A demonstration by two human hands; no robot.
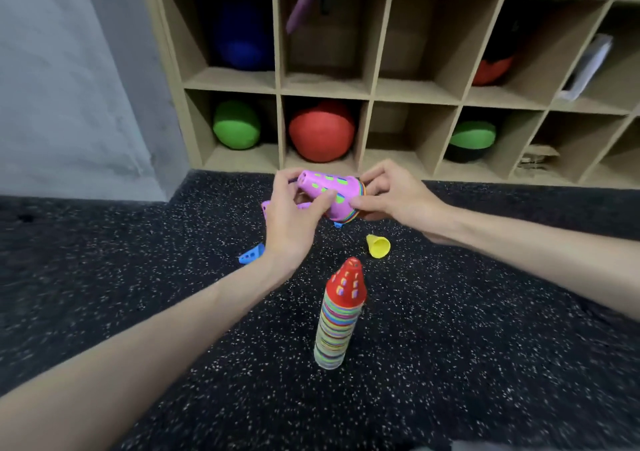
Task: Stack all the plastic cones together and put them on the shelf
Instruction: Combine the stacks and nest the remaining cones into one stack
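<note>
A short stack of cones with a pink cone point(329, 190) outermost lies on its side in the air, tip to the left. My left hand point(294, 215) grips its tip end, and my right hand point(391, 194) pinches the wide rim end. A second pink cone point(268, 205) shows just behind my left hand. A tall upright stack topped by a red cone point(341, 315) stands on the floor in front of me. Loose on the floor lie a yellow cone point(378, 245), a blue cone point(252, 253), and a small blue piece point(337, 224) under the held stack.
A wooden cubby shelf point(372, 93) stands beyond the dark speckled floor point(485, 346). Its cells hold a green ball point(236, 124), a red ball point(321, 131), a blue ball point(242, 41), another green and black ball point(471, 140) and papers. A grey wall is at the left.
</note>
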